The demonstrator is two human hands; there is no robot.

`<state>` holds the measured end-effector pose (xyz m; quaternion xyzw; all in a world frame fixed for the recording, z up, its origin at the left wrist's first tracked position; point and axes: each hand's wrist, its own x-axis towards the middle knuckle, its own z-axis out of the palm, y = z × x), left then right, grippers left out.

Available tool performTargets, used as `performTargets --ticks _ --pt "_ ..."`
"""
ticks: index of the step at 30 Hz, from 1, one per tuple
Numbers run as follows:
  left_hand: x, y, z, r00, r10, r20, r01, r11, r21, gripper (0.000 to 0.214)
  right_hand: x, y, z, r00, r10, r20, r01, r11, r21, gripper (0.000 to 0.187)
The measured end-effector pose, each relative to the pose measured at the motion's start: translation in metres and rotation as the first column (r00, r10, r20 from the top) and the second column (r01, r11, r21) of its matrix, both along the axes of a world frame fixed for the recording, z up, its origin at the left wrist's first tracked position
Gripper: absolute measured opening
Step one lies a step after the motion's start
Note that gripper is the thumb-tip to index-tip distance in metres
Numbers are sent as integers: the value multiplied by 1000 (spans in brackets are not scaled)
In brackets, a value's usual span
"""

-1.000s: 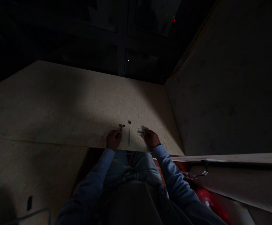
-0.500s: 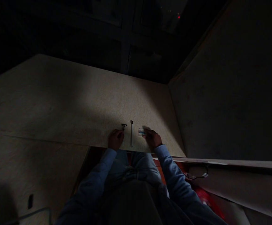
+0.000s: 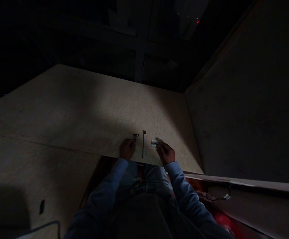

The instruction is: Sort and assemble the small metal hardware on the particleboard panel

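- Flanking a thin rod [image 3: 143, 146] on the tabletop [image 3: 124, 103], untouched, nearer the left hand [image 3: 127, 149], long axis running forward.
- Pale, straight, dark-tipped at the far end.
- Pinching a T-shaped tool [image 3: 136, 135] by its stem in the left hand, fingertips together, dark crossbar just beyond.
- Pinching a clear, teal-streaked packet [image 3: 154, 143] by its right end in the right hand [image 3: 168, 154].
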<state>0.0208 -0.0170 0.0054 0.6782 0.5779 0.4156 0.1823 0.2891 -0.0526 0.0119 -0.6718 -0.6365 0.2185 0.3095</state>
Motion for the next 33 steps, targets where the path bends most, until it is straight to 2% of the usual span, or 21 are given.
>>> performTargets --ticks 5,9,12,14,16,18,20,22,24,26,29,33 --pt "3 -1 4 999 28 -40 -29 999 -31 17 -3 2 -3 998 -59 -8 59 998 22 49" --pt "7 0 6 997 44 -62 -48 997 -64 20 -4 4 -1 998 -63 9 63 998 19 48" --pt "9 1 10 994 78 -72 -88 986 -142 24 -4 4 -3 999 -46 8 45 998 51 46" --pt "12 1 15 990 139 -26 -142 968 -207 26 -3 5 -5 1000 -2 5 1 996 92 44" --pt "15 -2 21 962 226 154 -178 945 -275 26 -1 5 -7 999 37 -3 -37 990 136 42" --pt "20 -7 28 858 302 415 -162 926 -341 29 1 4 -9 998 61 -16 -57 985 165 40" --pt "27 -16 35 717 343 607 -112 916 -385 33 3 4 -11 996 86 -35 -78 980 184 39" --pt "35 -27 42 601 351 718 -40 911 -411 39 4 3 -12 991 117 -57 -103 974 201 37" --pt "45 -38 48 463 350 815 87 897 -434 46 4 2 -12 988 137 -69 -119 968 220 36" --pt "55 -46 54 356 345 868 204 878 -433 53 5 2 -10 986 156 -65 -136 962 238 34" --pt "69 -49 61 292 308 906 299 870 -392 61 6 -1 -6 981 187 -56 -166 951 261 31" --pt "84 -47 68 302 229 925 376 863 -337 55 8 -6 -5 971 228 -69 -196 931 308 31"
